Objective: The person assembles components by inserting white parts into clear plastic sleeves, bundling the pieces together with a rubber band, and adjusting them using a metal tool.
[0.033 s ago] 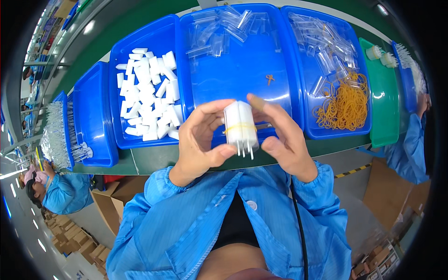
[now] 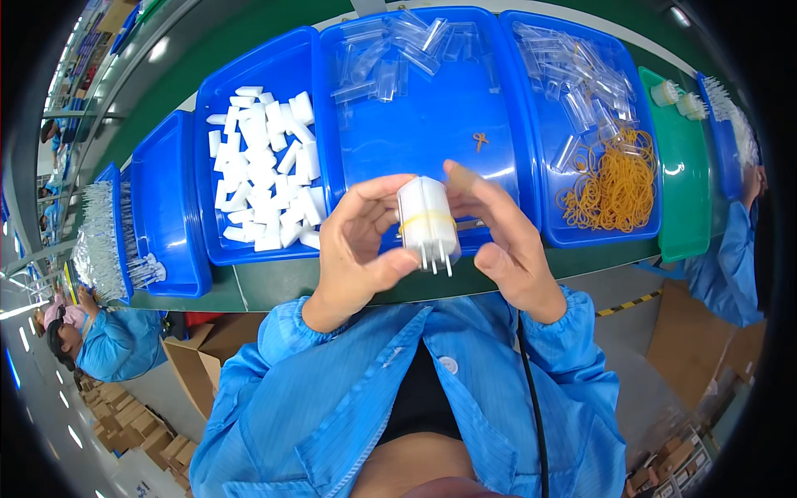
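My left hand [image 2: 353, 249] is closed round the left side of a bundle of white pieces [image 2: 426, 214], thumb at its lower edge and fingers at its upper end. A yellow rubber band [image 2: 429, 227] circles the bundle, clear plastic shows at its outside, and thin white prongs stick out of its lower end toward me. Open beside the bundle's right side is my right hand [image 2: 510, 236], its thumb apart and its index fingertip close to the upper end. Whether that fingertip touches is hard to make out.
Blue trays stand in a row on the green table: one with white blocks [image 2: 261, 174], one with clear plastic sleeves [image 2: 386, 79], one with sleeves and orange rubber bands [image 2: 613, 195]. A green tray [image 2: 685, 195] holds two finished-looking bundles [image 2: 691, 106]. Co-workers [image 2: 120, 340] sit at both sides.
My right thumb and fingers have drawn slightly away from the bundle. The bundle, still in my left hand, has tilted a little.
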The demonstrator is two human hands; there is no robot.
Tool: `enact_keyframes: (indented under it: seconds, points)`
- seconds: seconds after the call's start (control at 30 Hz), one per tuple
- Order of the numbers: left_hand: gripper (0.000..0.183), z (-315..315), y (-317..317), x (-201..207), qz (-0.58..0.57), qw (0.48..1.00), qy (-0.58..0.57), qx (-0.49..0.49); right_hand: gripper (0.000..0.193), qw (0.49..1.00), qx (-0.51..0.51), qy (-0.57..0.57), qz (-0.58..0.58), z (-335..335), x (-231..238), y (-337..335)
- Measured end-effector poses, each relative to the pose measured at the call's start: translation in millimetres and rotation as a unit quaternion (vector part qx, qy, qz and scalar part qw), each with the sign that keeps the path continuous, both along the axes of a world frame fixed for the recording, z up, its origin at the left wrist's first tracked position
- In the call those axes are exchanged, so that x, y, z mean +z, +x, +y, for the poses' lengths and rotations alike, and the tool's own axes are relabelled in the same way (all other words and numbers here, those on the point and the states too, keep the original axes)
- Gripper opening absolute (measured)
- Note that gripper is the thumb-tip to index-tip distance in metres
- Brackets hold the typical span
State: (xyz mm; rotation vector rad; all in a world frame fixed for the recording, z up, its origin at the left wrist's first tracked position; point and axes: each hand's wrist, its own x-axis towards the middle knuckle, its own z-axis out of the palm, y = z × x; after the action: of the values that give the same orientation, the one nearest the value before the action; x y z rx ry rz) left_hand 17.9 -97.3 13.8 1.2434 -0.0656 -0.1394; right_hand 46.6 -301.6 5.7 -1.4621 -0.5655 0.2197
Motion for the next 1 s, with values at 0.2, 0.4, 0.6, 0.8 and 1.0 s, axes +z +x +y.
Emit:
enact_keyframes:
  seconds: [0.2, 0.4, 0.6, 0.8, 1.0]
  points:
    - [0.06, -0.2, 1.2, 1.4, 0.115, 0.992, -0.003, -0.052, 0.049, 0.993, -0.005, 0.02, 0.114, -1.5, 0.6, 1.6]
    - [0.077, 3.1, 1.3, 2.8, -0.114, 0.96, 0.247, -0.068, 0.046, 0.954, 0.032, 0.021, 0.296, -9.3, 10.8, 7.7]
    - [0.056, -2.0, 5.0, 15.0, 0.126, 0.992, 0.004, -0.013, 0.05, 0.991, -0.09, -0.096, 0.029, -3.6, 13.8, -1.2]
    - [0.061, 1.4, 1.6, 15.0, 0.086, 0.996, 0.009, -0.016, 0.071, 0.971, -0.075, -0.176, -0.142, -9.6, 17.6, 1.5]
    - [0.07, 23.1, 2.7, 17.6, -0.153, 0.945, 0.246, -0.15, 0.068, 0.951, -0.053, -0.164, -0.257, -13.9, 18.4, 5.0]
